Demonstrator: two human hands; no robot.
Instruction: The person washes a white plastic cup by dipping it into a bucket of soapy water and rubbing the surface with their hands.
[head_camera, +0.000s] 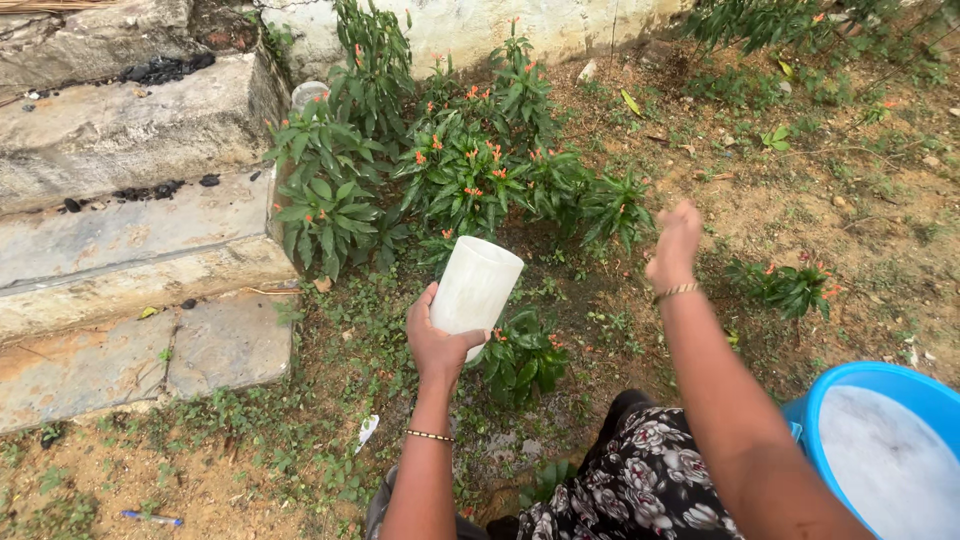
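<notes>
- Left hand (437, 345) wraps a white plastic tumbler (474, 288) from below and behind; fingers curled shut around its lower half. The tumbler is tilted, mouth pointing up and away, held over the small leafy plant (520, 358) just in front of the knees.
- Right hand (676, 247) raised in mid-air over bare soil, holding nothing; fingers look loosely bunched, but motion blur hides how far open they are — cannot tell.
- Blue bucket (820, 420) at lower right, beside the right arm, with pale cloudy liquid inside.
- Behind the tumbler: a clump of orange-flowered shrubs (470, 175); stone steps (130, 220) to the left with black charcoal-like bits (160, 70) on them.
- Risks, as judged: the tumbler is gripped by one hand on smooth plastic — a wet surface could let it slip onto the small plant and bend its stems. Tipping it too sharply could dump any contents in one spot and wash soil off the roots. The right elbow passes near the bucket rim; a knock could slop the liquid.
- Counts: tumbler 1; bucket 1; hands 2, one bracelet on each wrist; stone steps 3 visible levels; blue pen-like object (150, 517) on the ground 1; a second pale container (308, 95) behind the shrubs 1.
</notes>
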